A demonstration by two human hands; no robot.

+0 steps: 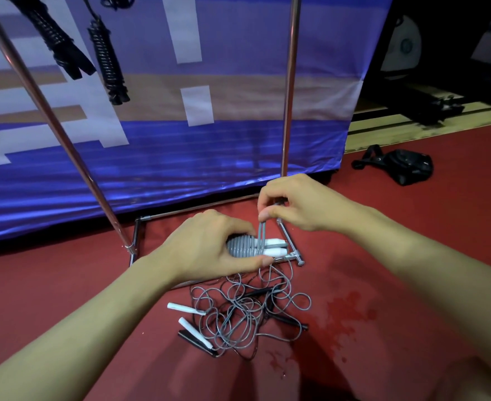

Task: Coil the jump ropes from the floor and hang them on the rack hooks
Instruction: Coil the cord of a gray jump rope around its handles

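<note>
My left hand (209,246) grips a grey jump rope bundle (242,247), its cord wound in tight turns round two white handles (273,246) that stick out to the right. My right hand (290,204) pinches a doubled loop of the grey cord (262,231) and holds it straight up just above the bundle. Below my hands a tangle of grey and black ropes (247,314) lies on the red floor, with white handles (185,308) and black handles (196,341) at its left. Two coiled black ropes (108,62) hang from the rack at the top left.
The rack's chrome uprights (290,82) and base bars (292,244) stand right behind my hands. A blue and white banner (180,157) hangs behind the rack. A black bag (406,166) lies on the floor at the right, near dark equipment.
</note>
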